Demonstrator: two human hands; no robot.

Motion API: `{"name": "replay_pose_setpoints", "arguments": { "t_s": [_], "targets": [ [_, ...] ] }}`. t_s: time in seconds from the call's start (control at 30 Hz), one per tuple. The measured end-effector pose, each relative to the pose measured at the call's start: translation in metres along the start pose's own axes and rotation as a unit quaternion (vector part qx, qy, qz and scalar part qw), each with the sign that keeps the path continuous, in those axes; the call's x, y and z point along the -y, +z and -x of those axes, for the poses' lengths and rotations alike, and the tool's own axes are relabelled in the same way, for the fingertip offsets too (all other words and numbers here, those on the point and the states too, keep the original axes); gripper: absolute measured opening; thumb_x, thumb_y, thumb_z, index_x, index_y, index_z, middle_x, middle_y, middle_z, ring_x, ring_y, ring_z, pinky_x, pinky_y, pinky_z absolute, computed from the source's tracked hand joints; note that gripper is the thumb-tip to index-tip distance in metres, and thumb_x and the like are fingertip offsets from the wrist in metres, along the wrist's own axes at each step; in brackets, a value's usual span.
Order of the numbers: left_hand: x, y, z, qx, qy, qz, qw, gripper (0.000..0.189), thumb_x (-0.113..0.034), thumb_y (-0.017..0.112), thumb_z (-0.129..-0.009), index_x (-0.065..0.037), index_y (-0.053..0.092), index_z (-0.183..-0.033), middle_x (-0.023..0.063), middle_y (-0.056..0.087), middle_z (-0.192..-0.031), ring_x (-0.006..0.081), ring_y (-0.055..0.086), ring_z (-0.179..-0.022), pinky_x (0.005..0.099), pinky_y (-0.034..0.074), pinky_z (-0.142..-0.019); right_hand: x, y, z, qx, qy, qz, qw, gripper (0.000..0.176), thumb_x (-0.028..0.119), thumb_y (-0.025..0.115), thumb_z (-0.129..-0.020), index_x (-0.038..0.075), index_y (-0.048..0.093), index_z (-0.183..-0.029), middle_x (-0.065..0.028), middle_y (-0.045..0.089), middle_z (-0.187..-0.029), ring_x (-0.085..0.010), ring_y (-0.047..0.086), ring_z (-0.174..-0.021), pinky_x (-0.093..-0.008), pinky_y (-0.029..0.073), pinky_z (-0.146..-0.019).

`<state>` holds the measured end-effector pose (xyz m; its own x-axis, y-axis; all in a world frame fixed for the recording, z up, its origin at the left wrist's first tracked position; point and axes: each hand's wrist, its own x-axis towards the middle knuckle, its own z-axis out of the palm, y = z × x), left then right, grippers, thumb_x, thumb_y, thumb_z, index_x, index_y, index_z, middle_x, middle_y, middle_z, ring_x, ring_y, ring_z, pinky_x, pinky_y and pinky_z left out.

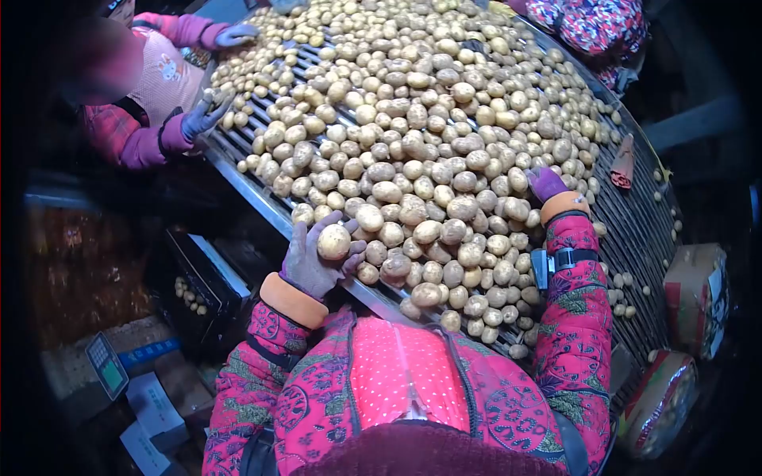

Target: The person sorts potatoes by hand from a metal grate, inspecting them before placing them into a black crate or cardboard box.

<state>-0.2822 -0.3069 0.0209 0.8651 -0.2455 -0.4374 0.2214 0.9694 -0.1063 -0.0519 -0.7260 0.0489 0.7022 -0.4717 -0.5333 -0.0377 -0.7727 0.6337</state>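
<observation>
One potato (334, 241) in left hand (305, 268) fingers; right hand (548, 184) in pile (429, 151), grip unclear. Prob mid-pick; next: lift clear.

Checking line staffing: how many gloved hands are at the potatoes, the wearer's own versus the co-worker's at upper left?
Wearer's hands: 2, left hand cupping a potato, right hand
Co-worker's hands: 2, upper hand, lower hand
Total: 4
</observation>
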Motion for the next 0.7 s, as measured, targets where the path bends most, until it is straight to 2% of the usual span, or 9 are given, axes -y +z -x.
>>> {"name": "replay_pose_setpoints", "arguments": {
  "t_s": [0.07,0.2,0.33,0.4,0.43,0.47,0.53,0.63,0.7],
  "targets": [
    [-0.002,-0.001,0.007,0.006,-0.035,0.173,0.984,0.072,-0.064,0.024,-0.098,-0.012,0.031,-0.147,0.0219,0.039,-0.146,0.0428,0.058,-0.109,0.0490,0.051,-0.088,0.010,-0.003,-0.005,-0.023,-0.055,-0.016,0.998,0.035,0.028,0.057,-0.086,0.015,0.068,-0.116,-0.0135,0.065,-0.121,-0.0295,0.062,-0.113,-0.0413,0.049,-0.096],
    [0.004,-0.006,0.020,-0.022,0.051,-0.279,0.959,0.051,-0.036,0.052,-0.097,-0.014,0.043,-0.142,0.0154,0.057,-0.128,0.0282,0.063,-0.099,0.0354,0.053,-0.078,0.011,-0.003,0.011,-0.064,-0.088,-0.024,0.994,0.036,0.030,0.057,-0.086,0.015,0.068,-0.116,-0.0139,0.064,-0.124,-0.0280,0.061,-0.116,-0.0430,0.049,-0.095],
    [0.006,-0.012,0.023,-0.033,0.035,-0.289,0.956,0.054,-0.037,0.064,-0.090,-0.010,0.047,-0.133,0.0148,0.057,-0.118,0.0291,0.059,-0.095,0.0384,0.051,-0.078,0.005,-0.011,0.064,-0.139,-0.051,-0.095,0.984,0.039,0.028,0.059,-0.085,0.014,0.065,-0.121,-0.0123,0.066,-0.121,-0.0257,0.063,-0.114,-0.0422,0.050,-0.094],
    [0.008,-0.013,0.025,-0.030,0.046,-0.301,0.952,0.049,-0.035,0.065,-0.090,-0.010,0.049,-0.128,0.0135,0.058,-0.117,0.0299,0.059,-0.099,0.0394,0.051,-0.078,0.026,-0.001,-0.001,-0.217,-0.439,-0.483,0.726,0.059,0.036,0.073,-0.078,0.003,0.059,-0.124,-0.0182,0.066,-0.112,-0.0289,0.064,-0.104,-0.0390,0.050,-0.092],
    [0.010,-0.011,0.026,-0.041,0.053,-0.308,0.949,0.048,-0.035,0.066,-0.090,-0.010,0.050,-0.127,0.0129,0.058,-0.118,0.0301,0.059,-0.101,0.0393,0.051,-0.078,0.044,0.009,-0.013,-0.164,-0.467,-0.573,0.653,0.063,0.037,0.076,-0.076,-0.001,0.057,-0.122,-0.0203,0.066,-0.109,-0.0309,0.063,-0.104,-0.0397,0.049,-0.092],
    [0.012,-0.005,0.026,-0.049,0.042,-0.295,0.953,0.037,-0.034,0.064,-0.091,-0.010,0.054,-0.118,0.0113,0.059,-0.115,0.0309,0.061,-0.100,0.0390,0.052,-0.077,0.046,0.004,0.023,-0.196,-0.465,-0.590,0.631,0.060,0.038,0.075,-0.078,0.001,0.058,-0.122,-0.0151,0.067,-0.103,-0.0242,0.065,-0.092,-0.0363,0.052,-0.079],
    [0.015,-0.002,0.021,-0.044,0.020,-0.315,0.948,0.033,-0.034,0.063,-0.092,-0.010,0.056,-0.113,0.0111,0.061,-0.112,0.0304,0.062,-0.099,0.0390,0.053,-0.076,0.046,-0.011,0.090,0.073,-0.419,-0.688,0.589,0.047,0.045,0.069,-0.084,0.007,0.062,-0.112,-0.0033,0.063,-0.089,-0.0089,0.058,-0.072,-0.0232,0.045,-0.058],
    [0.027,0.012,0.015,0.011,-0.005,-0.334,0.943,0.029,-0.035,0.060,-0.094,-0.010,0.059,-0.109,0.0094,0.063,-0.103,0.0270,0.065,-0.091,0.0399,0.056,-0.075,0.078,-0.004,0.161,0.227,-0.457,-0.742,0.435,0.032,0.040,0.049,-0.099,0.011,0.061,-0.104,0.0024,0.060,-0.083,-0.0074,0.055,-0.068,-0.0216,0.045,-0.056],
    [0.037,0.032,0.014,-0.018,0.002,-0.453,0.891,0.035,-0.036,0.055,-0.096,-0.011,0.057,-0.120,0.0079,0.064,-0.102,0.0247,0.066,-0.089,0.0371,0.055,-0.073,0.093,-0.003,0.196,0.291,-0.421,-0.732,0.450,0.036,0.043,0.045,-0.100,0.011,0.062,-0.105,0.0000,0.065,-0.090,-0.0088,0.060,-0.073,-0.0218,0.046,-0.057]
  ]
}}
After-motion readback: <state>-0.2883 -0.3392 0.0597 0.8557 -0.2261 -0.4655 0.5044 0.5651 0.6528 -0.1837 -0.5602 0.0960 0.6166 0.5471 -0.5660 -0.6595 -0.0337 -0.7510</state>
